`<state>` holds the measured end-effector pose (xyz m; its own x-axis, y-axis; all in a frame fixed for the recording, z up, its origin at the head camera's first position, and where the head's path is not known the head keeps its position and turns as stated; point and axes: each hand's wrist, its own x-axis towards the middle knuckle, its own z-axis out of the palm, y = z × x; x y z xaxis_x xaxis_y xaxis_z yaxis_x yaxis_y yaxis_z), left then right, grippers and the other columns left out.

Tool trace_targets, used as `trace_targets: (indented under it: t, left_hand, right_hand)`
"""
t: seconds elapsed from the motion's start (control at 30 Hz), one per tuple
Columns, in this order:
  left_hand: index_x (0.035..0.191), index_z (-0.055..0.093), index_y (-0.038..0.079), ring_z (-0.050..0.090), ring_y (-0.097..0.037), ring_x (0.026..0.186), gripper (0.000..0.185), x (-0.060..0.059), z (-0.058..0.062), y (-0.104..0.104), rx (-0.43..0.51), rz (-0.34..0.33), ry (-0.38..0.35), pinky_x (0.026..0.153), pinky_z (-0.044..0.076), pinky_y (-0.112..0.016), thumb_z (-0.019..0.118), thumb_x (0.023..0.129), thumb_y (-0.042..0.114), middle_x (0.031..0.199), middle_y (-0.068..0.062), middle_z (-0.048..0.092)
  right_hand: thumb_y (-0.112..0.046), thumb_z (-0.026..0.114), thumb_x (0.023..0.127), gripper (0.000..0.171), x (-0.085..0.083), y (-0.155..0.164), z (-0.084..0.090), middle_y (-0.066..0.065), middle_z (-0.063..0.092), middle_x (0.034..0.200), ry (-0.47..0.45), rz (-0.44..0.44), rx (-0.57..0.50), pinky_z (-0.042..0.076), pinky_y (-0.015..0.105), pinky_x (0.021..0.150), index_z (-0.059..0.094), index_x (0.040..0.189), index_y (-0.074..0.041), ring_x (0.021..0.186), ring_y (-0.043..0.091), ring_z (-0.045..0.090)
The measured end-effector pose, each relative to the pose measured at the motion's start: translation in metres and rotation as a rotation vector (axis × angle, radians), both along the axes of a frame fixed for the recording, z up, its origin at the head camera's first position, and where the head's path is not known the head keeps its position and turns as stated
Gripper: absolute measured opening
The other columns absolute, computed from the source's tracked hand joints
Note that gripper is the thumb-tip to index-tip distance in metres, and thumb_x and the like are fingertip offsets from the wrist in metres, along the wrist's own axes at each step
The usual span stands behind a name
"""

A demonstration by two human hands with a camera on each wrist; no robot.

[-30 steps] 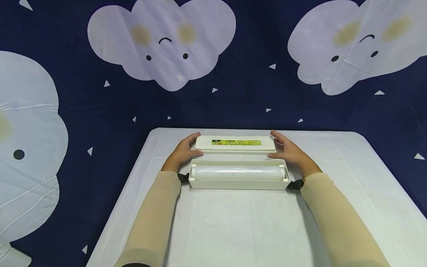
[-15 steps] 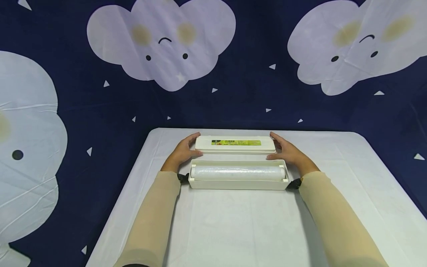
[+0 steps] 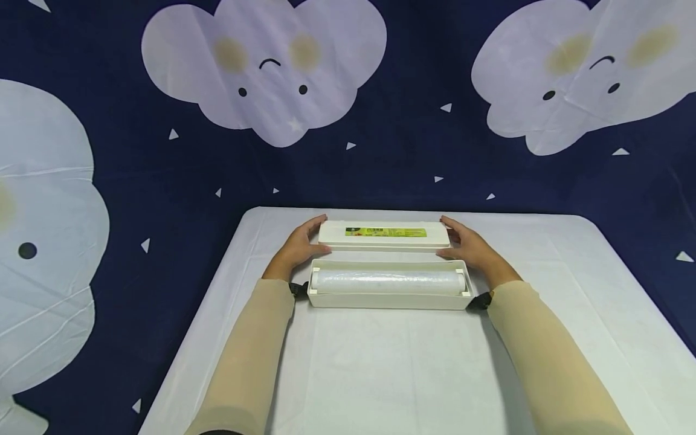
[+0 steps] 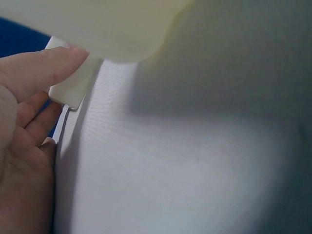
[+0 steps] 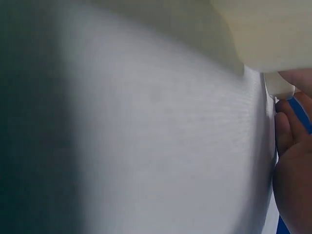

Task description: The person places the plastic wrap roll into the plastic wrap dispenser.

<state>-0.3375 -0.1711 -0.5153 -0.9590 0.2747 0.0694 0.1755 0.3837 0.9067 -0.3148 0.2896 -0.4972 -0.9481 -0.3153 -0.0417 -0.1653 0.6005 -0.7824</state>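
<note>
A long white lid [image 3: 383, 243] with a yellow-green label lies across the far part of the table in the head view. My left hand [image 3: 296, 246] grips its left end, thumb on the near side and fingers behind. At the other end, my right hand [image 3: 472, 248] holds the lid the same way. Nearer to me sits an uncovered white box [image 3: 388, 301], with a roll of cling film [image 3: 388, 282] inside. In the left wrist view the thumb [image 4: 53, 68] presses the lid's end [image 4: 73, 92]. The right wrist view shows the lid's other end [image 5: 280, 87] by the right fingers.
A white cloth covers the table [image 3: 402, 368], whose far edge meets a dark blue curtain [image 3: 402, 175] printed with clouds. Black wrist cameras [image 3: 480, 301] sit close against both ends of the box. The box's blurred corner [image 4: 112, 34] fills the top of the left wrist view.
Almost nothing moves. The right hand's fingers have drawn in slightly toward the lid's end since a second ago; the lid and box stay in place.
</note>
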Motion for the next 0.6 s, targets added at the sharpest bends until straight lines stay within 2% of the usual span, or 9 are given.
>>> trace_targets:
  t: [0.27,0.6]
  left_hand:
    - [0.162,0.041,0.006,0.029,-0.026,0.154,0.1,0.002,0.003,0.002,-0.004,-0.014,0.013,0.124,0.018,-0.04,0.092,0.077,-0.003,0.162,-0.012,0.044]
    - [0.16,0.044,0.008,0.034,-0.026,0.152,0.095,0.007,0.005,-0.001,-0.005,-0.026,0.043,0.124,0.021,-0.04,0.092,0.079,0.0,0.158,-0.011,0.049]
  right_hand:
    - [-0.012,0.086,0.09,0.104,0.001,0.002,-0.001,0.024,0.031,0.166,-0.021,-0.023,0.008,0.021,0.057,0.122,0.017,0.169,-0.007,0.149,0.044,0.034]
    - [-0.011,0.088,0.088,0.105,0.002,0.011,0.0,0.022,0.026,0.168,0.016,0.021,-0.047,0.029,0.053,0.119,0.021,0.167,-0.003,0.148,0.045,0.035]
